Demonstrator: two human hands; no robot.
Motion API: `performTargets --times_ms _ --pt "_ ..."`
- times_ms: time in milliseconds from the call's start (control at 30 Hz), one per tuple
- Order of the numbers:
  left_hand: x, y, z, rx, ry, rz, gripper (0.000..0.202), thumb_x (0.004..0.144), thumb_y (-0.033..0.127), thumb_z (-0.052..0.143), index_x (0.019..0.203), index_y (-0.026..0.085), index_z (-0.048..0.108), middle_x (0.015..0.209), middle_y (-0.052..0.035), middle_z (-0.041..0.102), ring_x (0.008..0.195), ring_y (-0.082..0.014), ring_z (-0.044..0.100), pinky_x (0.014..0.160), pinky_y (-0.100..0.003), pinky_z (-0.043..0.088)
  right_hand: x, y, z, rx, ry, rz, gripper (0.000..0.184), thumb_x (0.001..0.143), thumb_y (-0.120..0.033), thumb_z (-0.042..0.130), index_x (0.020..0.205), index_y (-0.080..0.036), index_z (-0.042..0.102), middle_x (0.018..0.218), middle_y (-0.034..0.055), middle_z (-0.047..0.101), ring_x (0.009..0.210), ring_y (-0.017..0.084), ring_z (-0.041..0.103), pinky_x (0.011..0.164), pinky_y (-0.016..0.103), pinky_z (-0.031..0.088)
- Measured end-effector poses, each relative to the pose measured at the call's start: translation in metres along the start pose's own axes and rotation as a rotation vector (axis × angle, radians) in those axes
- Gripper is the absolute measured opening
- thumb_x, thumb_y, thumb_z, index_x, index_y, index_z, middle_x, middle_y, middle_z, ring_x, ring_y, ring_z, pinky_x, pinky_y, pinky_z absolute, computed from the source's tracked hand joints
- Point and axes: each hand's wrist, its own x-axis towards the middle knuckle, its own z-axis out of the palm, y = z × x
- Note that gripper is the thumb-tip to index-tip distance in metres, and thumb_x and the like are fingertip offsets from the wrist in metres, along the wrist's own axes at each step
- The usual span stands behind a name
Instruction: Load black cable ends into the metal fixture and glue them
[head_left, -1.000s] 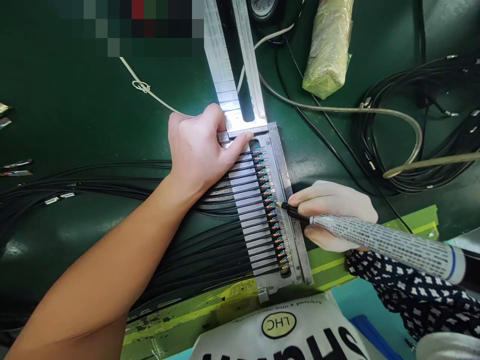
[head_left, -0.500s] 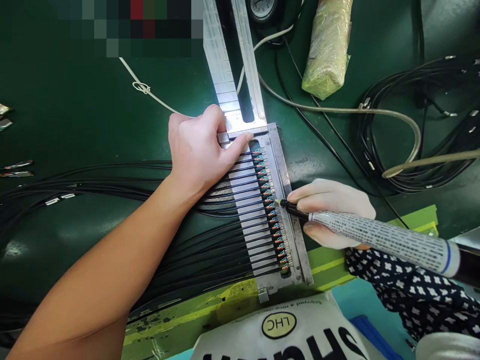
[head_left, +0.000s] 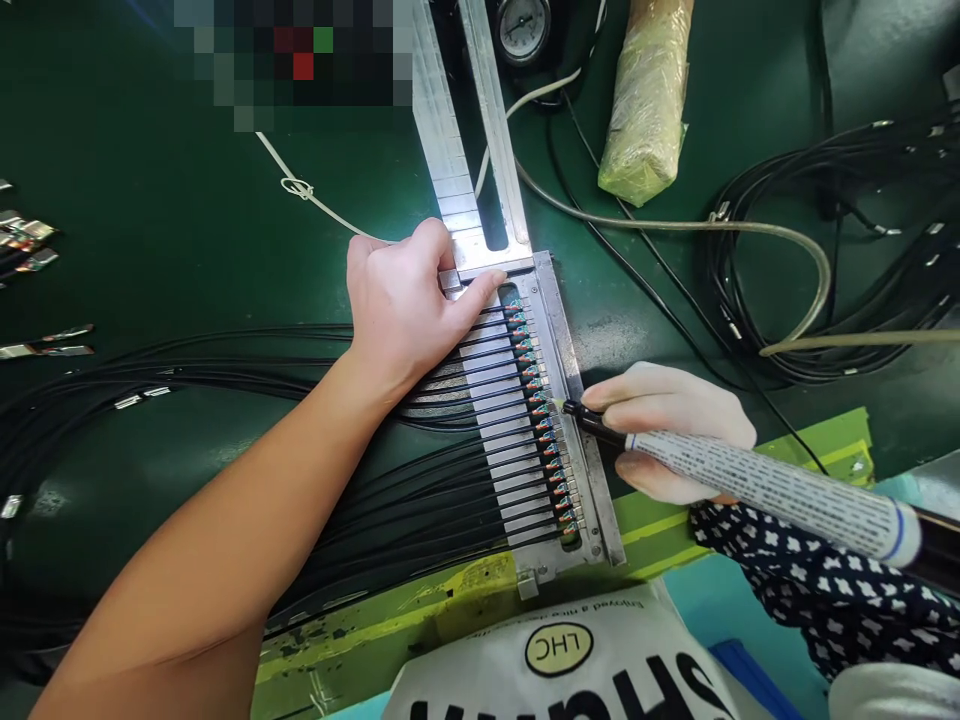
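Observation:
My left hand (head_left: pixel 405 300) is closed on the upper end of a metal cable fixture (head_left: pixel 517 470), its thumb lying across the plate. Black cables (head_left: pixel 442 440) run in from the left, side by side in the fixture's slots, their coloured wire ends (head_left: pixel 551 435) lined up along a long opening. In a white glove, my right hand (head_left: pixel 675 410) grips a marker pen (head_left: pixel 765 490) with a pale printed barrel. The pen's tip touches or hovers just over the wire ends near the middle of the row; I cannot tell which.
A slotted metal rail (head_left: pixel 442 130) meets the fixture's top. A pressure gauge (head_left: pixel 523 28) and a plastic-wrapped roll (head_left: pixel 645 110) lie beyond it. Coiled black cables (head_left: pixel 720 280) and a clear hose (head_left: pixel 810 250) are at right. Yellow-green tape (head_left: pixel 450 610) marks the table's front edge.
The view has shifted slightly, so more cable ends show at the far left. Both hands keep their grips, and the pen tip stays near the same part of the row.

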Motion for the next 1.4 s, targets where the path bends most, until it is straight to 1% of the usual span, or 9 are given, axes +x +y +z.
performTargets --times_ms 133,267,367,567,733,833,1033,1233,1400 --pt "0.0 0.0005 0.0 -0.012 -0.004 -0.006 0.039 0.08 0.061 0.066 0.078 0.025 0.05 0.064 0.0011 0.052 0.081 -0.0267 0.064 0.086 -0.046 0.038 -0.009 -0.0025 0.0007 -0.004 -0.012 -0.007 0.026 0.085 -0.029 0.078 0.107 -0.017 0.071 0.106 0.013 0.076 0.087 0.021 0.074 0.07 0.033 0.061" --pt "0.0002 0.0022 -0.0026 -0.003 -0.02 -0.007 0.039 0.082 0.063 0.062 0.078 0.026 0.051 0.064 0.0008 0.053 0.079 -0.026 0.064 0.085 -0.047 0.038 -0.0091 -0.0019 0.0045 -0.033 -0.026 0.025 0.023 0.085 -0.031 0.079 0.101 -0.017 0.071 0.102 0.0119 0.077 0.087 0.022 0.075 0.073 0.033 0.062" --pt "0.0005 0.0027 -0.0045 0.018 -0.039 0.002 0.041 0.084 0.066 0.058 0.077 0.026 0.051 0.063 0.0006 0.052 0.075 -0.0246 0.063 0.085 -0.048 0.039 -0.0068 -0.0011 0.006 -0.038 -0.019 0.033 0.023 0.084 -0.031 0.079 0.102 -0.018 0.07 0.102 0.0111 0.076 0.089 0.022 0.075 0.076 0.034 0.063" --pt "-0.0001 0.0017 -0.0039 -0.019 -0.039 -0.003 0.038 0.084 0.064 0.059 0.078 0.027 0.052 0.064 0.0004 0.056 0.083 -0.0263 0.065 0.087 -0.05 0.039 -0.0075 0.0002 0.0054 -0.032 -0.015 0.036 0.025 0.084 -0.032 0.079 0.104 -0.019 0.07 0.103 0.0107 0.076 0.089 0.022 0.075 0.076 0.033 0.064" --pt "-0.0007 0.0014 -0.0032 0.005 -0.002 0.027 0.042 0.083 0.065 0.062 0.077 0.026 0.048 0.062 0.0025 0.054 0.074 -0.0229 0.063 0.084 -0.047 0.041 -0.0078 0.0 0.004 -0.021 -0.018 0.026 0.026 0.084 -0.031 0.081 0.104 -0.017 0.07 0.104 0.0122 0.076 0.09 0.023 0.075 0.077 0.033 0.064" --pt "-0.0005 0.0015 -0.0034 0.002 0.006 0.038 0.042 0.083 0.065 0.062 0.078 0.026 0.048 0.061 0.0029 0.055 0.072 -0.0226 0.063 0.083 -0.046 0.042 -0.0062 -0.0006 0.0038 -0.022 -0.03 0.032 0.025 0.085 -0.031 0.079 0.104 -0.018 0.07 0.104 0.0116 0.076 0.091 0.022 0.075 0.078 0.033 0.064" --pt "-0.0006 0.0008 -0.0036 -0.014 -0.007 0.04 0.039 0.086 0.065 0.059 0.081 0.027 0.053 0.066 0.0014 0.061 0.082 -0.0254 0.067 0.086 -0.049 0.042 -0.0058 0.0001 0.0043 -0.007 -0.021 0.029 0.026 0.085 -0.032 0.08 0.105 -0.019 0.07 0.103 0.0108 0.076 0.09 0.022 0.075 0.077 0.033 0.065" --pt "-0.0006 -0.0006 -0.002 0.0 0.006 0.04 0.041 0.085 0.067 0.058 0.08 0.026 0.053 0.064 0.0026 0.06 0.079 -0.0241 0.067 0.085 -0.05 0.043 -0.007 0.0002 0.0053 0.001 -0.002 0.016 0.021 0.086 -0.03 0.078 0.101 -0.017 0.071 0.099 0.0119 0.077 0.085 0.021 0.075 0.072 0.033 0.063" --pt "-0.0002 0.0015 -0.0037 -0.019 -0.031 0.017 0.039 0.085 0.066 0.056 0.081 0.027 0.054 0.068 0.0007 0.062 0.09 -0.0271 0.068 0.087 -0.051 0.04 -0.0066 0.0002 0.0057 0.005 0.003 0.006 0.021 0.086 -0.03 0.077 0.101 -0.018 0.07 0.097 0.0114 0.077 0.083 0.021 0.075 0.071 0.032 0.062"
